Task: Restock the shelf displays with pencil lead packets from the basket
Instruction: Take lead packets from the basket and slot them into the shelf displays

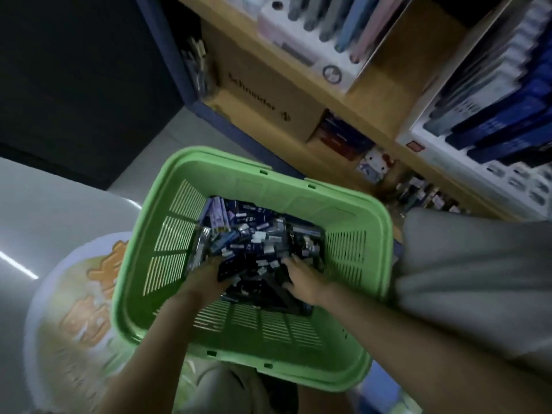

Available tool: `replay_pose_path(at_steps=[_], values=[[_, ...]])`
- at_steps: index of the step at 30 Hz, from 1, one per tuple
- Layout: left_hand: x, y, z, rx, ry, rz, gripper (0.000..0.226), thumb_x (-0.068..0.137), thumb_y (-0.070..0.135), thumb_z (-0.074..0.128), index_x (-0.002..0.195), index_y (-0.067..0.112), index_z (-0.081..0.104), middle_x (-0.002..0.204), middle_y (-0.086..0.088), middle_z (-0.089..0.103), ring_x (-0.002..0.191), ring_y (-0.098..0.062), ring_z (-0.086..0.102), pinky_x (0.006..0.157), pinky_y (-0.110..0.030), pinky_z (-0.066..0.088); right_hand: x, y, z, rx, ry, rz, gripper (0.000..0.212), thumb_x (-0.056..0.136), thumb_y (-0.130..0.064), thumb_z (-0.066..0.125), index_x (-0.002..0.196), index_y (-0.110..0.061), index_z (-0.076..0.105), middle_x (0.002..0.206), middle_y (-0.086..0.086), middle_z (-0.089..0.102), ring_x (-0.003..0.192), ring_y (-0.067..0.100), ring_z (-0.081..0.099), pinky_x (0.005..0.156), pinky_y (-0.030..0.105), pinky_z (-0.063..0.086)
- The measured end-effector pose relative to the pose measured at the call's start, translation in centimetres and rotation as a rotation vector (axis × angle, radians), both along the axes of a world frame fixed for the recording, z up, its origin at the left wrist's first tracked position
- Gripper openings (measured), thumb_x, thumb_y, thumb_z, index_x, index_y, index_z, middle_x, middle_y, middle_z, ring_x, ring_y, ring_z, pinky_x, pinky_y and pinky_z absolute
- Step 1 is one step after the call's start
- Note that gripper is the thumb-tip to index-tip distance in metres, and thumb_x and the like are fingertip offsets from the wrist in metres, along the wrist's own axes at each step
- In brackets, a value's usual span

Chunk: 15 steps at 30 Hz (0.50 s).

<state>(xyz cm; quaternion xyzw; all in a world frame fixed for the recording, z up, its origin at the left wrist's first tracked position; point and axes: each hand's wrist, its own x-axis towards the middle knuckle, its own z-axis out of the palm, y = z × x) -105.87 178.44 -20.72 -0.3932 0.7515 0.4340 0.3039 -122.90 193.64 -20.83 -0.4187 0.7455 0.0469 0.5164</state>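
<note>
Reaching into a green slotted plastic basket (268, 348), both hands work a loose heap of small dark blue and black pencil lead packets (254, 234) on its floor. Risk: the packets look small, slick and jumbled, so a hasty scoop could spill several back or over the rim; the basket's support is hidden, and leaning on it might tip it. Left hand (209, 277): fingers sunk in the heap, grip cannot be told. Right hand (301, 282): fingers spread, resting on packets, holding nothing. Beyond: wooden shelf displays (397, 73), not yet reached.
</note>
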Motion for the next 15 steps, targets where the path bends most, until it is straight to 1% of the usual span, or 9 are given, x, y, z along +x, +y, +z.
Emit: replay_pose_path(at_steps=[1, 3, 5, 7, 8, 11, 13, 15], values=[[-0.1, -0.2, -0.8, 0.025, -0.004, -0.003, 0.061, 0.089, 0.037, 0.063, 0.142, 0.02, 0.04, 0.143, -0.007, 0.047, 0.126, -0.026, 0.049, 0.104, -0.038, 0.042, 0.5, 0.0, -0.5, -0.001, -0.011, -0.027, 0.06, 0.097, -0.018, 0.054, 0.146, -0.004, 0.023, 0.148, 0.015, 0.029, 0.131, 0.031, 0.038, 0.103, 0.036, 0.038], [-0.7, -0.4, -1.7, 0.064, -0.023, -0.02, 0.07, 0.087, 0.038, 0.065, 0.146, 0.017, 0.034, 0.149, -0.007, 0.039, 0.132, -0.026, 0.043, 0.107, -0.037, 0.038, 1.5, 0.0, -1.5, -0.034, 0.006, -0.112, 0.063, 0.094, -0.021, 0.059, 0.144, -0.004, 0.027, 0.146, 0.014, 0.032, 0.133, 0.029, 0.036, 0.105, 0.034, 0.035], [-1.5, -0.3, -2.3, 0.074, -0.063, -0.074, 0.077, 0.088, 0.037, 0.065, 0.149, 0.013, 0.026, 0.152, -0.009, 0.029, 0.137, -0.028, 0.035, 0.11, -0.037, 0.032, 2.5, 0.0, -2.3, -0.066, 0.017, -0.195, 0.06, 0.089, -0.024, 0.065, 0.138, -0.005, 0.036, 0.14, 0.013, 0.04, 0.128, 0.027, 0.042, 0.103, 0.034, 0.039], [-2.1, -0.2, -3.0, 0.063, -0.105, -0.121, 0.083, 0.086, 0.037, 0.067, 0.15, 0.01, 0.02, 0.153, -0.012, 0.022, 0.139, -0.03, 0.029, 0.111, -0.04, 0.029, 3.6, -0.1, -2.8, -0.057, -0.01, -0.185, 0.059, 0.086, -0.025, 0.07, 0.134, -0.006, 0.043, 0.134, 0.013, 0.046, 0.122, 0.028, 0.048, 0.101, 0.036, 0.041], [-2.4, -0.2, -3.1, 0.034, -0.129, -0.154, 0.084, 0.086, 0.037, 0.068, 0.149, 0.009, 0.02, 0.152, -0.013, 0.022, 0.139, -0.031, 0.027, 0.112, -0.042, 0.029, 4.0, -0.2, -3.0, -0.04, -0.019, -0.158, 0.058, 0.085, -0.024, 0.07, 0.134, -0.007, 0.044, 0.132, 0.013, 0.046, 0.121, 0.029, 0.048, 0.1, 0.036, 0.042], [-3.2, -0.3, -3.3, -0.068, -0.201, -0.241, 0.074, 0.085, 0.035, 0.069, 0.141, 0.009, 0.028, 0.146, -0.017, 0.03, 0.135, -0.034, 0.03, 0.108, -0.046, 0.031, 4.2, -0.6, -3.3, -0.034, -0.001, -0.096, 0.055, 0.087, -0.023, 0.068, 0.135, -0.007, 0.046, 0.129, 0.013, 0.046, 0.118, 0.03, 0.048, 0.097, 0.037, 0.043], [-3.3, -0.4, -3.3, -0.08, -0.219, -0.235, 0.065, 0.086, 0.032, 0.067, 0.136, 0.008, 0.032, 0.141, -0.016, 0.04, 0.13, -0.034, 0.039, 0.105, -0.048, 0.033, 3.5, -0.7, -3.4, -0.057, -0.011, -0.06, 0.05, 0.089, -0.023, 0.065, 0.134, -0.006, 0.048, 0.127, 0.013, 0.049, 0.115, 0.03, 0.05, 0.093, 0.036, 0.045], [-3.2, -0.3, -3.6, -0.058, -0.209, -0.205, 0.054, 0.091, 0.028, 0.061, 0.133, 0.007, 0.035, 0.137, -0.016, 0.046, 0.126, -0.033, 0.044, 0.103, -0.046, 0.036, 2.6, -0.7, -3.1, -0.065, -0.015, -0.018, 0.042, 0.094, -0.024, 0.058, 0.13, -0.004, 0.05, 0.125, 0.014, 0.053, 0.109, 0.03, 0.054, 0.086, 0.034, 0.046]])
